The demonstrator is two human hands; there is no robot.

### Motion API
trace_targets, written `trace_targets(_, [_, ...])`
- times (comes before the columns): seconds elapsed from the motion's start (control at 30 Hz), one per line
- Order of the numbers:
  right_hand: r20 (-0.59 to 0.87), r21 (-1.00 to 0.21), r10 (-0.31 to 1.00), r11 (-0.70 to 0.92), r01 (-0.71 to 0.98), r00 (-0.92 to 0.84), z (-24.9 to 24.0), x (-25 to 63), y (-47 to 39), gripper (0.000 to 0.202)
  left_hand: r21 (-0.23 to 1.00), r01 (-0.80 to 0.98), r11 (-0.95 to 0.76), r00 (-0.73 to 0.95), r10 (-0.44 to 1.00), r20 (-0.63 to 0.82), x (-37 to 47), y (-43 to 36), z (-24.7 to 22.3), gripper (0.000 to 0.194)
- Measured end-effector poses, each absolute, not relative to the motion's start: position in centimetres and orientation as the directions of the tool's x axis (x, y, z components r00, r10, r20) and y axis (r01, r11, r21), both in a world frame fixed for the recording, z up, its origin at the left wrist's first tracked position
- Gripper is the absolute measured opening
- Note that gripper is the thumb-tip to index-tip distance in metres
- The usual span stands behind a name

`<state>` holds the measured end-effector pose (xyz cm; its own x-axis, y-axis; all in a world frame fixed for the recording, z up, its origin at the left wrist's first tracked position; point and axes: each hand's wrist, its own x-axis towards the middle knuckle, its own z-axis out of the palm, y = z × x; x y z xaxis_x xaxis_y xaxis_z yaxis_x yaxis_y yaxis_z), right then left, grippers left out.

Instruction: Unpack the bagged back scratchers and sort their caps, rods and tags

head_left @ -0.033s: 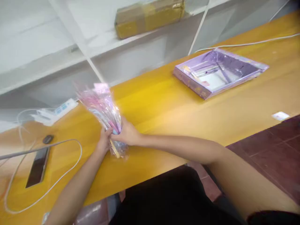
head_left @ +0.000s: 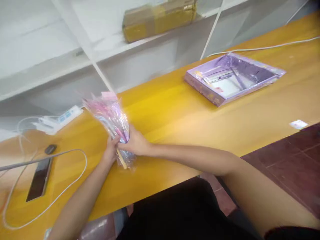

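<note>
A clear, crinkled plastic bag [head_left: 110,115] holds a bundle of long thin things in pink, purple and blue. Blur keeps me from telling their kind. A pale wooden-looking stick end [head_left: 122,160] points down at the bag's bottom. From the left, my left hand [head_left: 110,150] is closed around the lower part of the bundle. My right hand [head_left: 138,141] grips it from the right, its thumb close to the left thumb. The bag fans out at the top and leans left, above the yellow table [head_left: 170,116].
A purple open box [head_left: 205,91] with thin items inside lies at the back right. Left are a white power strip [head_left: 66,116], a dark phone [head_left: 38,183], a small black object [head_left: 50,149] and a looped cable [head_left: 85,166]. A taped carton [head_left: 160,20] rests on the shelf.
The top of the plastic bag has dipped very slightly. Both hands keep the same hold.
</note>
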<state>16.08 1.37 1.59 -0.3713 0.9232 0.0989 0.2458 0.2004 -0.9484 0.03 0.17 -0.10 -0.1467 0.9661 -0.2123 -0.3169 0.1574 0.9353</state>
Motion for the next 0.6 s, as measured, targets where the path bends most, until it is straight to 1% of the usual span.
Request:
trace_targets(0.07, [0.187, -0.907, 0.904, 0.309, 0.285, -0.385, 1.8, 16.7, 1.4, 0.067, 0.932, -0.312, 0.185, -0.159, 0.957, -0.243, 0.1, 0.5, -0.2, 0.073])
trace_targets(0.1, [0.21, -0.878, 0.893, 0.351, 0.325, -0.398, 1.9, 17.0, 1.5, 0.065, 0.927, -0.318, 0.2, -0.159, 0.953, -0.26, 0.1, 0.6, -0.3, 0.071])
trace_targets(0.17, [0.212, -0.796, 0.877, 0.411, 0.445, -0.432, 2.5, 17.7, 1.6, 0.069, 0.911, -0.341, 0.232, -0.147, 0.944, -0.296, 0.1, 0.7, -0.1, 0.068])
trace_targets(0.23, [0.132, -0.693, 0.864, 0.431, 0.577, -0.486, 3.6, 18.3, 2.0, 0.078, 0.878, -0.392, 0.277, -0.119, 0.93, -0.347, 0.1, 0.7, 0.2, 0.066])
trace_targets(0.3, [0.049, -0.574, 0.829, 0.48, 0.663, -0.557, 5.5, 18.9, 2.7, 0.082, 0.827, -0.442, 0.349, -0.083, 0.902, -0.425, 0.0, 0.5, 0.7, 0.059])
trace_targets(0.37, [-0.01, -0.46, 0.766, 0.566, 0.683, -0.642, 7.9, 19.6, 3.6, 0.078, 0.761, -0.487, 0.429, -0.042, 0.858, -0.512, -0.1, 0.3, 1.3, 0.051])
trace_targets(0.43, [-0.099, -0.388, 0.693, 0.634, 0.669, -0.714, 10.5, 20.5, 4.6, 0.076, 0.703, -0.531, 0.473, -0.009, 0.826, -0.563, -0.1, -0.1, 1.8, 0.049])
trace_targets(0.47, [-0.156, -0.382, 0.653, 0.652, 0.655, -0.741, 11.7, 21.0, 5.0, 0.076, 0.686, -0.551, 0.476, 0.003, 0.822, -0.569, 0.0, -0.2, 2.0, 0.05])
trace_targets(0.53, [-0.24, -0.42, 0.571, 0.668, 0.615, -0.785, 13.6, 22.5, 5.7, 0.071, 0.673, -0.578, 0.461, 0.015, 0.831, -0.556, 0.2, -0.4, 2.3, 0.054])
trace_targets(0.6, [-0.257, -0.453, 0.527, 0.676, 0.582, -0.81, 15.2, 24.5, 6.4, 0.06, 0.696, -0.577, 0.428, -0.027, 0.841, -0.54, 0.3, -0.4, 2.4, 0.054])
